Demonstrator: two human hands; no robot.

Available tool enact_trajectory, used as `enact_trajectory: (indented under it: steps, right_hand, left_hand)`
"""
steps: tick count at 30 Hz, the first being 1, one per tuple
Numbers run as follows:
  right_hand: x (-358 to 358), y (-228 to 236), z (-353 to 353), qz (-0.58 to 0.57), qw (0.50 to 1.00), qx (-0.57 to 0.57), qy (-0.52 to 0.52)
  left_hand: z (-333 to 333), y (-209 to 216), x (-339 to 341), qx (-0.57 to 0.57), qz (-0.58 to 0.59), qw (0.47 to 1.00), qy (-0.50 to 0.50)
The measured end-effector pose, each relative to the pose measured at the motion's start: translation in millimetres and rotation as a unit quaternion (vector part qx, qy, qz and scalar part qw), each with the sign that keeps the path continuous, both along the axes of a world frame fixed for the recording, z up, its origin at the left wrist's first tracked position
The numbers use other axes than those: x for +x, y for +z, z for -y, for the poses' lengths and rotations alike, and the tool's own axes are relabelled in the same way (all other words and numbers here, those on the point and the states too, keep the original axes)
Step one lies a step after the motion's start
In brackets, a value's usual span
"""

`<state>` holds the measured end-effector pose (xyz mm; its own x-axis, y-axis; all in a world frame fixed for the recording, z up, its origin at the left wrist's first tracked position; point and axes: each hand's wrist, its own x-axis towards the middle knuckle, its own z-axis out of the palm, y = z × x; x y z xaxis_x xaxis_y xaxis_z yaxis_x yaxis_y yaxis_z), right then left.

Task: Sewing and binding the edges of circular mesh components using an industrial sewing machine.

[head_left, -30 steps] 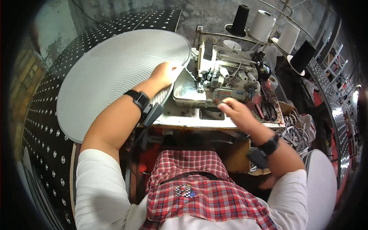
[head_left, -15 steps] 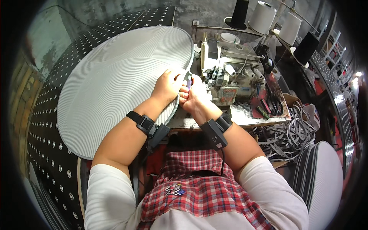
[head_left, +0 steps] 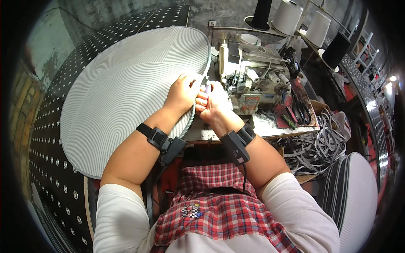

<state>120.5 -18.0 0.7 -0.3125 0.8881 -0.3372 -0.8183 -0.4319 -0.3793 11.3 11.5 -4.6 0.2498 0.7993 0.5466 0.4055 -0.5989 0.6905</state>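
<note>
A large oval mat (head_left: 118, 97), pale grey with ridged curved lines and a grey bound edge, lies to the left and reaches the sewing machine (head_left: 253, 76). My left hand (head_left: 182, 93) rests on the mat's right side, its fingers closed on the bound edge. Right beside it, my right hand (head_left: 215, 103) is turned palm up and closed around a small tool with a purple handle (head_left: 208, 87). The tool's working end is at the mat's edge; fingers partly hide it, so its exact kind is unclear. Both hands nearly touch.
Scissors (head_left: 300, 111) lie on a red board right of the machine. Thread cones (head_left: 287, 17) stand behind it. A tangle of grey binding strips (head_left: 318, 145) sits at the right, above a stack of similar mats (head_left: 354, 198). A black studded table (head_left: 59, 185) supports the mat.
The whole view has shifted slightly. The purple-handled tool is tilted a little differently in my right hand; both hands stay at the same part of the mat's edge.
</note>
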Motion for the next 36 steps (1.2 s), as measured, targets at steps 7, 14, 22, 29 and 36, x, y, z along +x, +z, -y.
enact_trajectory:
  steps: [7, 14, 22, 29, 36]
  right_hand:
    - [6.3, 6.4, -4.0, 0.142, 0.983, 0.086, 0.072]
    - [-8.4, 16.1, -11.7, 0.589, 0.653, 0.392, -0.270]
    - [-48.6, 40.3, -4.9, 0.253, 0.944, 0.204, 0.062]
    - [-98.2, 67.0, 8.5, 0.798, 0.470, 0.375, -0.038]
    - [-30.6, 221.5, 48.6, 0.719, 0.219, 0.617, -0.231]
  left_hand:
    - [-4.6, -0.9, -8.2, -0.071, 0.136, 0.988, -0.015]
    - [6.3, 25.2, -23.9, -0.240, 0.337, 0.900, -0.138]
    - [60.4, 49.8, -73.5, -0.265, 0.498, 0.815, -0.134]
    - [130.3, 18.4, -175.2, -0.233, 0.241, 0.937, 0.098]
    - [339.6, 122.8, -424.5, -0.101, -0.539, 0.519, 0.655]
